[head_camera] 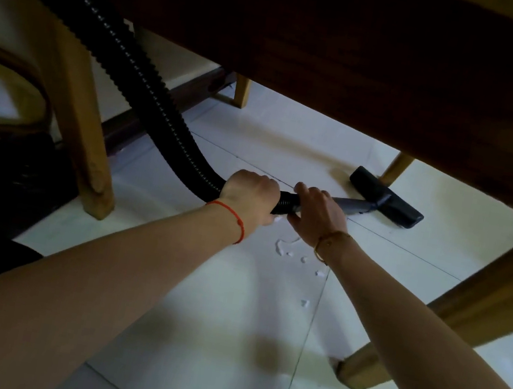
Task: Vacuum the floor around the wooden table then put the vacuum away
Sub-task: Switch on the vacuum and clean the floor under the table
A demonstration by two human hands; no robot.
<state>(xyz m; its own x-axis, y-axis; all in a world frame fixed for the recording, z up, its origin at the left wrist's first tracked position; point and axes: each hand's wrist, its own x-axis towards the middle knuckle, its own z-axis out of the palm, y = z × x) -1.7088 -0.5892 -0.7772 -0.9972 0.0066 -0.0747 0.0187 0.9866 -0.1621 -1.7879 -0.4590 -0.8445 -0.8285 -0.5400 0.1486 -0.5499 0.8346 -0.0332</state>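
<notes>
The vacuum's floor head (386, 197) lies flat on the white tiled floor (228, 309) beneath the wooden table (358, 58), just beside a far table leg (396, 169). From the head, a grey wand (349, 205) runs back toward the person and joins the black ribbed hose (126, 68), which climbs away to the upper left.

The right hand (318, 212) is wrapped around the joint where the wand meets the hose. The left hand (250, 195) is clenched around the hose end just behind it. Both grasps are closed on the vacuum; neither hand is free.

The wand's long axis points forward and to the right, away from the grip, so the head sits well ahead of both hands; the right hand is the nearer to it. White scraps of debris (295, 251) lie on the tiles below and behind the hands, near the person. Judged from this layout, the head must be drawn back along the wand's axis to reach the scraps. A near table leg (365, 368) stands to the right of that path.
</notes>
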